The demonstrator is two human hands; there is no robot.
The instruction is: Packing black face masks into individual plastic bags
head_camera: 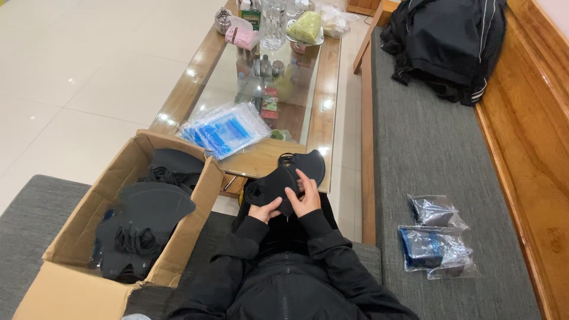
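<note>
Both hands, left hand (pixel 265 210) and right hand (pixel 304 197), grip a black face mask (pixel 284 176) over the lap, its long axis rising rightward toward the counter's (pixel 261 160) near edge.

Glossy pale tiled floor (pixel 77 71), glass-topped wooden coffee table (pixel 323 89), grey-cushioned wooden bench (pixel 438 154).

You see clear blue-printed bags (pixel 226 130) stacked on the table, an open cardboard box (pixel 71 249) left, sealed packets (pixel 437 240) right.
</note>
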